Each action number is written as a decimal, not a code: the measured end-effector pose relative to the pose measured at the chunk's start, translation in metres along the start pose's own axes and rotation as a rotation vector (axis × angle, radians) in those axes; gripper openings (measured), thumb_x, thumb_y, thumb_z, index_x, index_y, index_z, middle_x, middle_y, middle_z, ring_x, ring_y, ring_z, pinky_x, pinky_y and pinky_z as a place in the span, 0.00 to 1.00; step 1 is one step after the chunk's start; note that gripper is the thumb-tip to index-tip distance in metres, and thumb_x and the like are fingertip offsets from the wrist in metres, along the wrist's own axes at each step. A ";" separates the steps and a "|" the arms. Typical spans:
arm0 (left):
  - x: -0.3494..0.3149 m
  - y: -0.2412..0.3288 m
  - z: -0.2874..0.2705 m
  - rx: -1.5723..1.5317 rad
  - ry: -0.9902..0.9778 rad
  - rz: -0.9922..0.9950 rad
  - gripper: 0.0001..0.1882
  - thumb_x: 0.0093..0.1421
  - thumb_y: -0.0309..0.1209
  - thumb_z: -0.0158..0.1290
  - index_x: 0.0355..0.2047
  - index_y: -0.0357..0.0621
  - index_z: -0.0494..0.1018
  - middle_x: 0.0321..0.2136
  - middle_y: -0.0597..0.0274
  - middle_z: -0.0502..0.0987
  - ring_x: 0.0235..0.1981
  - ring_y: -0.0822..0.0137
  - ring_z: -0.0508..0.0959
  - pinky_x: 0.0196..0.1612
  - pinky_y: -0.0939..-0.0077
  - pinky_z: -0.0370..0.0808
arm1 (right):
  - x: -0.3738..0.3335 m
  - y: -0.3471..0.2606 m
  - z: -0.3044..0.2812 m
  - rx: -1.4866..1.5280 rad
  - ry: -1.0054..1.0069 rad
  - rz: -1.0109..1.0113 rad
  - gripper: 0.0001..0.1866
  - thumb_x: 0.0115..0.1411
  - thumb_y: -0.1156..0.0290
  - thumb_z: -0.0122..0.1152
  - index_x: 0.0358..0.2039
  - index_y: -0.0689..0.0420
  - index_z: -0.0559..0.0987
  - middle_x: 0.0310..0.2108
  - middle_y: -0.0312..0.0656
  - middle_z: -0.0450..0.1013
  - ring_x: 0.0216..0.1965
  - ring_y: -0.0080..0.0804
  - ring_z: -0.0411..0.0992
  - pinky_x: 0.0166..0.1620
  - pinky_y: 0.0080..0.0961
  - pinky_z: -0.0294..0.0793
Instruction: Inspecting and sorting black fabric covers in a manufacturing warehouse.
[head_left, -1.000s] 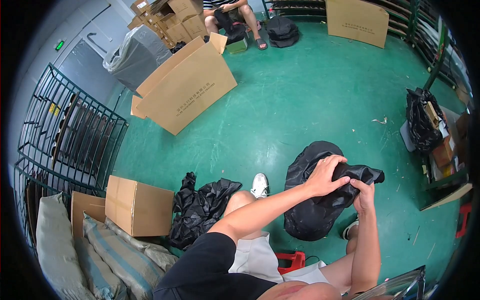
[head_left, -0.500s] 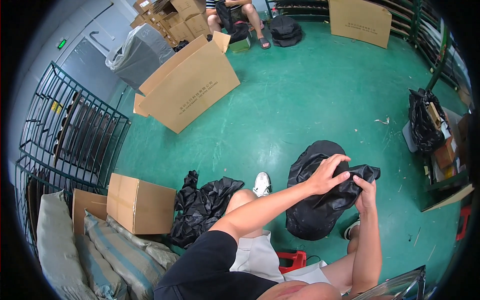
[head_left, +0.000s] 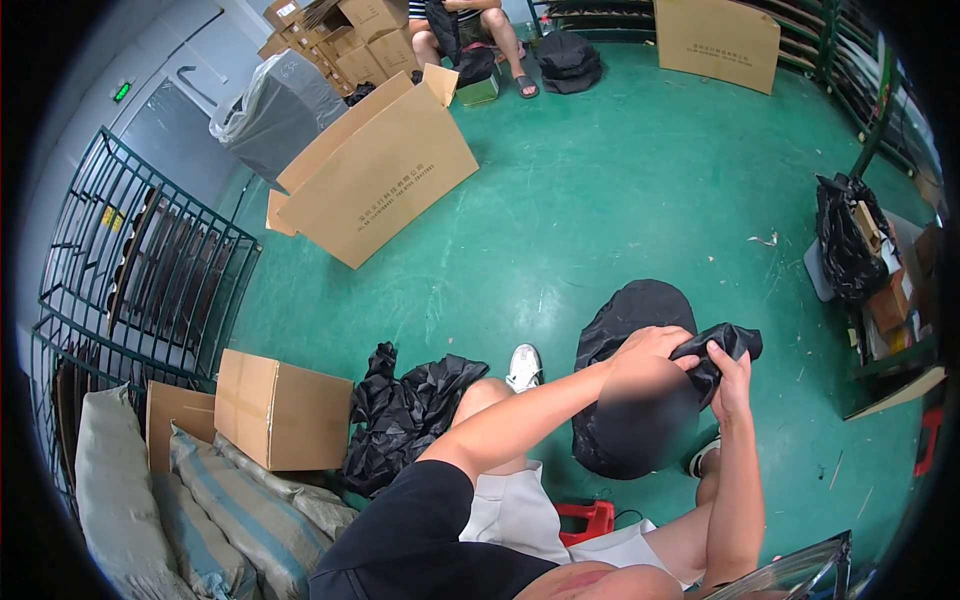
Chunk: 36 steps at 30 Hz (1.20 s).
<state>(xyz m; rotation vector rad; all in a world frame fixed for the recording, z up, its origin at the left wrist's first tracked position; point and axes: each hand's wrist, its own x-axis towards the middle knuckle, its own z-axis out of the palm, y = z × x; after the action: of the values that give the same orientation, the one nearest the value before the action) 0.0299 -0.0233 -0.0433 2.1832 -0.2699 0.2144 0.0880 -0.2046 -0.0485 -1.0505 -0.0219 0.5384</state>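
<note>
A bunched piece of black shiny fabric (head_left: 728, 342) is between my hands, in front of me and a little right. My right hand (head_left: 733, 382) grips it from the right, thumb on top. At its left end is my left hand (head_left: 652, 347), its fingers curled down against the fabric and partly hidden. Under both hands spreads a rounded black fabric piece (head_left: 640, 299), flat and wide. A smeared patch covers its lower middle, so I cannot tell how the held fabric joins it.
Crumpled black fabric (head_left: 405, 420) lies left of my knee, beside a cardboard box (head_left: 290, 410) and stuffed woven sacks (head_left: 245, 490). A large open carton (head_left: 385, 190) stands farther off. Green metal racks (head_left: 150, 250) line the left. A person (head_left: 465, 30) sits at the back.
My left hand has turned from spread fingers over the fabric to curled fingers at its edge. The held fabric is more bunched. My right hand has hardly shifted.
</note>
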 end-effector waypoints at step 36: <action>0.011 -0.048 0.000 -0.728 0.087 -0.333 0.30 0.73 0.53 0.36 0.55 0.38 0.68 0.48 0.62 0.73 0.51 0.71 0.70 0.57 0.75 0.64 | -0.005 -0.011 -0.013 -0.534 -0.145 -0.177 0.22 0.52 0.84 0.59 0.50 0.63 0.76 0.45 0.47 0.78 0.45 0.40 0.78 0.50 0.34 0.74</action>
<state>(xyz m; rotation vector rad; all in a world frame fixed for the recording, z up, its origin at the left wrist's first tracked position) 0.0530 0.0028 -0.0776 1.4601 0.0681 0.0126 0.0917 -0.2217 -0.0449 -1.5095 -0.4019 0.4558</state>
